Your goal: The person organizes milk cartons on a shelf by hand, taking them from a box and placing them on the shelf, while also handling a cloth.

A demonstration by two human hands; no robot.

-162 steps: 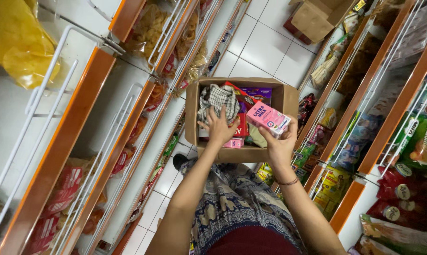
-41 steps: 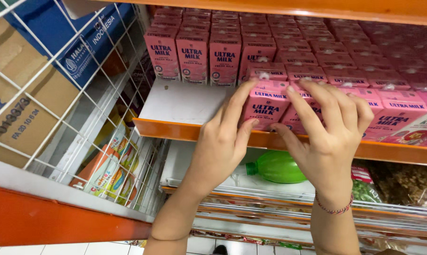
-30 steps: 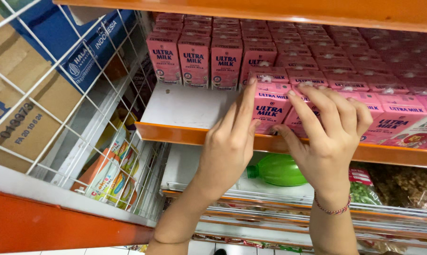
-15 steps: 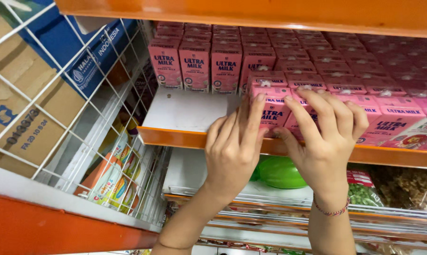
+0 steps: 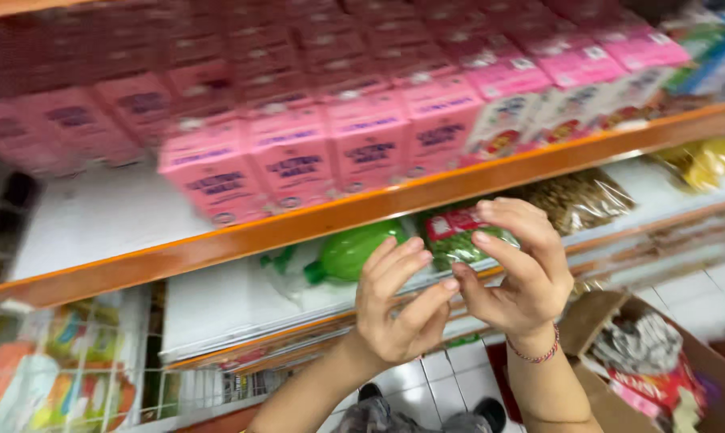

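Both hands hang empty in front of the orange shelf edge (image 5: 394, 204), below the row of pink cartons. The left hand (image 5: 398, 309) has its fingers loosely curled and spread, holding nothing; the right hand (image 5: 519, 269), with a red cord bracelet (image 5: 535, 353) at the wrist, is likewise open-fingered and grips nothing. The two hands are close, their fingertips nearly meeting, though the blur hides whether they touch.

The pink cartons (image 5: 370, 148) stand upright in tight rows on the board above the orange shelf edge, the nearest just above and behind the hands, apart from them. Under that edge, behind the fingers, lie a green bottle-shaped pack (image 5: 350, 252) and a bag of green peas (image 5: 458, 236). Lower right of the edge, an open cardboard box (image 5: 619, 401) stands on the tiled floor, holding cloth and packets.
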